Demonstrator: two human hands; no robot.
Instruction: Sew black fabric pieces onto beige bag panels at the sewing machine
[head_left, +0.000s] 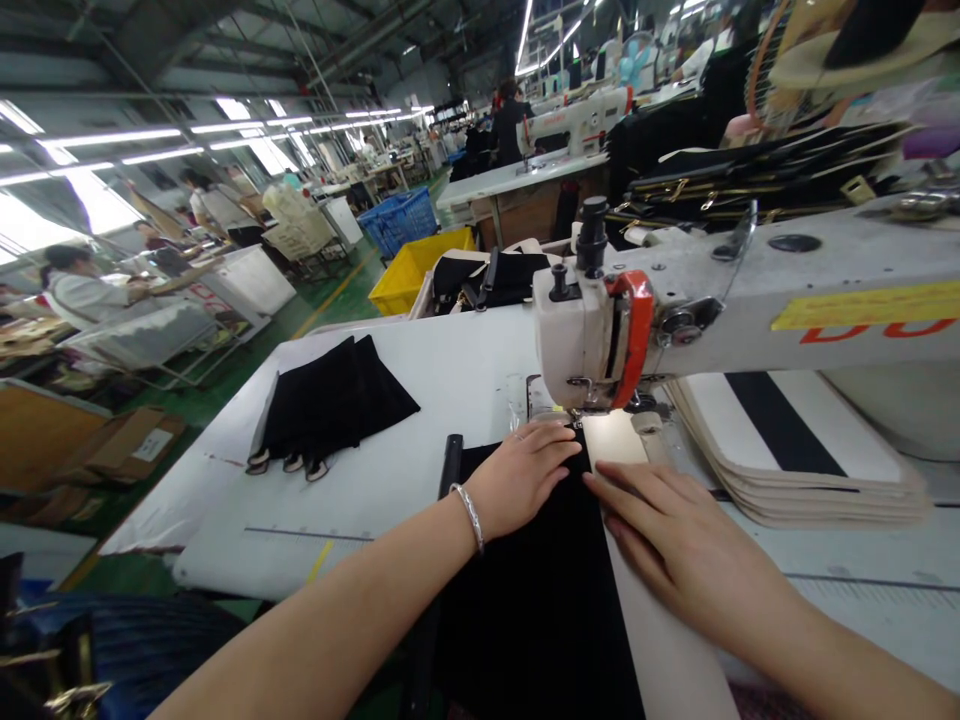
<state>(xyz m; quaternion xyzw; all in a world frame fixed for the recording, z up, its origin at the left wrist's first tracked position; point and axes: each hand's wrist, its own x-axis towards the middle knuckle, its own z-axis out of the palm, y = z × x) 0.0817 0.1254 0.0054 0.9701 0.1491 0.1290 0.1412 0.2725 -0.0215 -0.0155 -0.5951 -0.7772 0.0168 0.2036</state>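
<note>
A black fabric panel [536,600] lies under the head of a white sewing machine [570,350], with a cream strip [667,630] along its right side. My left hand [529,475] rests flat on the black panel, fingers stretched toward the needle area, a silver bangle at the wrist. My right hand [667,530] lies on the cream strip, its fingertips at the border with the black fabric. Its fingers are extended and hold nothing. Beside the panel's left edge runs a dark bar [450,470]. The needle itself is mostly hidden behind the presser foot parts.
Black fabric pieces with metal rings [337,400] lie on the table's left. Cream panels with a black stripe [795,430] are stacked under the machine arm. Behind the table stand a yellow crate [412,270] and a blue crate [401,220]. Other people work at tables farther away.
</note>
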